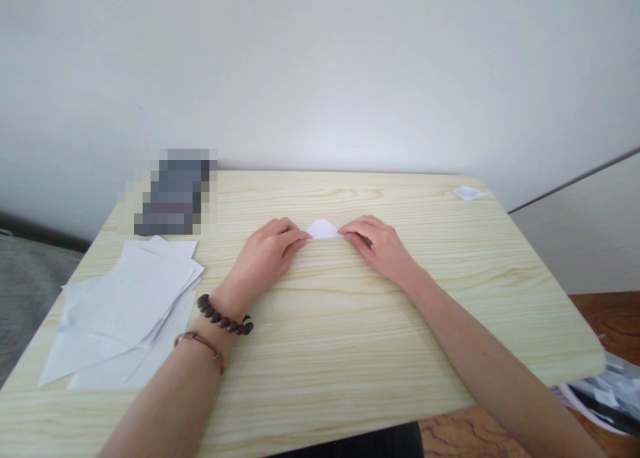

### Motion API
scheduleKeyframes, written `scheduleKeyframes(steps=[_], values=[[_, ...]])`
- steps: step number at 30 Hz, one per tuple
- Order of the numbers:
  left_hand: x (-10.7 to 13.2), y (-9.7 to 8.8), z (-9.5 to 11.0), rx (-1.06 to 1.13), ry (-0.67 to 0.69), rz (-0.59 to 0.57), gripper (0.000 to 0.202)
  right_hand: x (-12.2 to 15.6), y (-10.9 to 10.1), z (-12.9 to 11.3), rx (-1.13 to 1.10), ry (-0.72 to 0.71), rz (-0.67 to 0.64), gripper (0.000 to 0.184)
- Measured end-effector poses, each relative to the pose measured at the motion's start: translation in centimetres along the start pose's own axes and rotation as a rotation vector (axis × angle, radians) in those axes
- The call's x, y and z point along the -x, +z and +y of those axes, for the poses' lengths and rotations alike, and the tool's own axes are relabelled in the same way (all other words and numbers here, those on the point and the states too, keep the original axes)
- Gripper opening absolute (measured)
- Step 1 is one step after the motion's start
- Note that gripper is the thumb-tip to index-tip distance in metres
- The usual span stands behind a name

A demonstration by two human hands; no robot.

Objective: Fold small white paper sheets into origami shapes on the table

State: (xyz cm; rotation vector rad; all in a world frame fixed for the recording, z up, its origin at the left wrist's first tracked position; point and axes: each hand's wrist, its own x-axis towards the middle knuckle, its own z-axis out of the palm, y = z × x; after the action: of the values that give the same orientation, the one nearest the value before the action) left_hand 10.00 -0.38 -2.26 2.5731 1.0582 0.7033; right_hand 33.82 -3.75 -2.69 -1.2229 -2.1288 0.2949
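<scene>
A small folded piece of white paper (324, 229) lies in the middle of the light wooden table (350, 338). My left hand (267, 255) pinches its left end with fingers pressed together. My right hand (377, 245) pinches its right end the same way. Both hands rest on the tabletop. On my left wrist are a dark bead bracelet (224, 316) and a thin brown band (201, 343).
A loose stack of white paper sheets (127, 308) lies at the table's left. A blurred dark object (173, 193) sits behind it. A small paper scrap (469, 193) lies at the far right corner. A white wall runs behind the table.
</scene>
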Motion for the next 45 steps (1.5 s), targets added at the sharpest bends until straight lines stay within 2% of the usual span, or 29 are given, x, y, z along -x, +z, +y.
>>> scheduleKeyframes(steps=[8, 15, 20, 25, 29, 35, 40, 45], values=[[-0.03, 0.12, -0.15, 0.031, -0.009, -0.002, 0.026, -0.15, 0.09, 0.01, 0.002, 0.036, -0.068, 0.019], [-0.03, 0.31, 0.09, -0.024, -0.054, -0.008, 0.031, 0.02, 0.35, -0.03, 0.104, 0.041, -0.132, 0.031], [0.03, 0.35, 0.17, -0.011, -0.061, 0.016, 0.029, 0.03, 0.31, -0.54, 0.071, 0.067, -0.094, 0.028], [0.00, 0.28, 0.23, -0.001, -0.075, 0.011, 0.029, 0.12, 0.25, -0.51, 0.004, 0.057, -0.080, 0.017], [-0.12, 0.07, 0.37, 0.021, -0.081, -0.010, 0.027, 0.11, 0.37, -0.31, -0.044, 0.113, -0.035, 0.014], [-0.25, 0.04, 0.35, 0.032, -0.103, -0.030, 0.022, -0.17, 0.57, -0.54, 0.055, 0.178, -0.070, 0.016], [-0.13, 0.30, 0.16, -0.008, -0.084, -0.034, 0.029, -0.21, 0.54, -0.57, 0.059, 0.156, -0.071, 0.014], [-0.13, 0.29, 0.23, 0.021, -0.088, 0.000, 0.030, -0.06, 0.46, -0.27, -0.062, 0.111, -0.048, 0.010]])
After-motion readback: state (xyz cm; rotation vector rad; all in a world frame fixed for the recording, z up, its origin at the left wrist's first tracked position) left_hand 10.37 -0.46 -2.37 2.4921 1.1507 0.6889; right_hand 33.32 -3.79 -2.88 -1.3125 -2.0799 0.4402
